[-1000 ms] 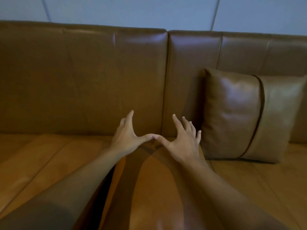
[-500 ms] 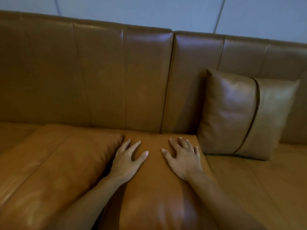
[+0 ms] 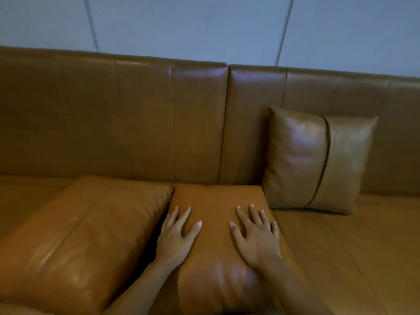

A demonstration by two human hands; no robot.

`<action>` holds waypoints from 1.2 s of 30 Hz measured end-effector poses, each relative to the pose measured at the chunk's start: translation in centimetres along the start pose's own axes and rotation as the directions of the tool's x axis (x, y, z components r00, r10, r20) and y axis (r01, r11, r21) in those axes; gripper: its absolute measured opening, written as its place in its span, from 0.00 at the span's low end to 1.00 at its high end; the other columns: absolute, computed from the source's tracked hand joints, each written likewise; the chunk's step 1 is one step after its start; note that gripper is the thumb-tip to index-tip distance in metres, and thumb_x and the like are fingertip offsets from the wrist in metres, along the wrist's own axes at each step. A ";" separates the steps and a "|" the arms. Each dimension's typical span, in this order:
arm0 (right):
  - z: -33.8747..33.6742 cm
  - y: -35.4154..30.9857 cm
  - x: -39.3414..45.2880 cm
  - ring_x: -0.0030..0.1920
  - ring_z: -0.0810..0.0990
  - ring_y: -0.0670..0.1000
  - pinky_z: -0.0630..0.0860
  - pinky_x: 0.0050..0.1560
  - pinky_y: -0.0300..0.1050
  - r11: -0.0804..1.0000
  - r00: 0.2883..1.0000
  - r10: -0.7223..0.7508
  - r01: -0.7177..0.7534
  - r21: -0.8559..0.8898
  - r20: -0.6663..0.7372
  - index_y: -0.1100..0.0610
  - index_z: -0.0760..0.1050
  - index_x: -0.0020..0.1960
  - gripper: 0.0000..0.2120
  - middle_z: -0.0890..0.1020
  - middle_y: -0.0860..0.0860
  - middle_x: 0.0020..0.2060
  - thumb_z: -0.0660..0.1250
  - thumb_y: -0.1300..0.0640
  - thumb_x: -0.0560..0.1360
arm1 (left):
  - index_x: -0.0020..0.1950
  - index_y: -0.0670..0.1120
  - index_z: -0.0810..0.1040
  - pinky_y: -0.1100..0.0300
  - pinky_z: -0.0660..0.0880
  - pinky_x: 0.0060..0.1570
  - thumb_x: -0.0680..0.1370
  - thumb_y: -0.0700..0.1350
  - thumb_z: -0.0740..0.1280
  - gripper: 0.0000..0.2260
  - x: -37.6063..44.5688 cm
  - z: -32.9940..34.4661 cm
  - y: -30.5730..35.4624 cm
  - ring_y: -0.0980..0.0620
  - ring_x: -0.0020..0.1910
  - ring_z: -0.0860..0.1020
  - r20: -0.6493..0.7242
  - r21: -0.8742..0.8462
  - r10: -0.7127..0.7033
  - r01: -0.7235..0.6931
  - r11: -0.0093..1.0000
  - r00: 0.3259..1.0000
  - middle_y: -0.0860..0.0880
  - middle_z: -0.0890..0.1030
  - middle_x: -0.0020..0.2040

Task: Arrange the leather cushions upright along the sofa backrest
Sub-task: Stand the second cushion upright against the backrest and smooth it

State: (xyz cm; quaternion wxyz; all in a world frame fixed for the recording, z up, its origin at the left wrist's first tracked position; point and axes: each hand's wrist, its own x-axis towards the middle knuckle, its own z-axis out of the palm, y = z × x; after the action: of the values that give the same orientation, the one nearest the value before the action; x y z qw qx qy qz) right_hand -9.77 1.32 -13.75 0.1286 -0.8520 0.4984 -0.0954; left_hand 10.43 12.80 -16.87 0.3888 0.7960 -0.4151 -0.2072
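- Middle cushion [image 3: 218,235] lies flat on the sofa seat [image 3: 354,258], its far edge at the backrest [image 3: 136,123] — left hand [image 3: 176,237] and right hand [image 3: 256,237] rest on it, fingers spread, gripping nothing.
- Left cushion [image 3: 81,242] lies flat just beside it.
- Right cushion [image 3: 318,160] stands upright against the backrest — one done, two left.

Dim, warm indoor light. Soft glare patches on the upright cushion [image 3: 318,160] and backrest [image 3: 200,73]. Dark shadow beside the left hand [image 3: 177,237]. Slight overall blur; wide-angle bending at edges.
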 end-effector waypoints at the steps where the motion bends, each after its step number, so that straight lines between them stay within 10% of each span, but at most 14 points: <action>1: 0.0 0.0 -0.6 0.79 0.45 0.53 0.43 0.76 0.62 1.000 1.000 0.003 -0.003 -0.003 0.002 0.35 0.49 0.78 0.32 0.50 0.46 0.81 0.42 0.29 0.76 | 0.77 0.65 0.59 0.43 0.52 0.76 0.71 0.76 0.55 0.36 -0.5 0.2 -0.1 0.51 0.80 0.48 -0.013 0.002 -0.001 0.001 1.000 1.000 0.56 0.52 0.82; 14: -0.2 0.2 -6.5 0.79 0.37 0.58 0.33 0.72 0.65 0.970 0.984 -0.150 0.166 -0.180 0.099 0.39 0.34 0.78 0.50 0.40 0.53 0.80 0.37 0.16 0.63 | 0.79 0.66 0.51 0.41 0.63 0.71 0.58 0.85 0.56 0.52 -4.9 -0.8 -0.4 0.40 0.75 0.61 0.080 -0.098 -0.233 0.240 0.966 0.969 0.48 0.55 0.80; 18: 0.1 0.7 -8.8 0.76 0.32 0.65 0.27 0.69 0.67 0.857 0.907 -0.339 0.407 -0.315 0.249 0.39 0.22 0.73 0.61 0.29 0.58 0.75 0.54 0.15 0.57 | 0.79 0.64 0.47 0.42 0.64 0.71 0.56 0.83 0.61 0.57 -5.2 -2.0 -0.8 0.40 0.73 0.65 0.191 -0.216 -0.332 0.370 0.904 0.924 0.47 0.61 0.79; 23: -0.6 0.0 -10.8 0.66 0.74 0.70 0.73 0.58 0.73 0.844 0.916 -0.327 0.393 -0.365 0.232 0.48 0.67 0.75 0.65 0.73 0.68 0.68 0.79 0.31 0.41 | 0.80 0.62 0.47 0.44 0.64 0.72 0.58 0.82 0.63 0.56 -5.7 -2.6 -0.7 0.41 0.74 0.65 0.219 -0.272 -0.335 0.387 0.881 0.917 0.49 0.62 0.79; 27: 0.6 -0.2 -10.5 0.61 0.79 0.68 0.76 0.54 0.73 0.868 0.927 -0.309 0.366 -0.336 0.212 0.51 0.72 0.71 0.58 0.79 0.64 0.64 0.80 0.31 0.43 | 0.80 0.61 0.47 0.45 0.63 0.72 0.59 0.82 0.63 0.56 -5.3 -2.7 -0.4 0.42 0.74 0.65 0.230 -0.261 -0.365 0.419 0.870 0.902 0.50 0.62 0.79; 31: 0.5 -0.7 -10.4 0.56 0.83 0.64 0.79 0.50 0.70 0.796 0.893 -0.440 0.438 -0.418 0.098 0.49 0.69 0.68 0.25 0.84 0.55 0.59 0.61 0.47 0.71 | 0.80 0.62 0.48 0.45 0.62 0.73 0.57 0.82 0.63 0.57 -5.1 -2.9 0.1 0.42 0.74 0.65 0.233 -0.264 -0.400 0.454 0.851 0.886 0.49 0.62 0.79; 36: -0.5 -1.0 -10.2 0.51 0.85 0.59 0.82 0.49 0.60 0.729 0.875 -0.459 0.468 -0.499 0.151 0.52 0.83 0.59 0.25 0.86 0.53 0.52 0.54 0.54 0.69 | 0.81 0.60 0.49 0.45 0.62 0.71 0.61 0.79 0.64 0.54 -4.9 -3.4 1.0 0.41 0.74 0.64 0.241 -0.305 -0.376 0.438 0.846 0.895 0.48 0.61 0.79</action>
State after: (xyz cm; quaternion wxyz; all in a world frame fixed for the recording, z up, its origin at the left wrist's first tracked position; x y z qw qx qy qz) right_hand -14.01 10.69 -13.29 -0.1306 -0.9521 0.2756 0.0215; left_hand 9.33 17.97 -13.95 0.4343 0.7626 -0.2243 -0.4238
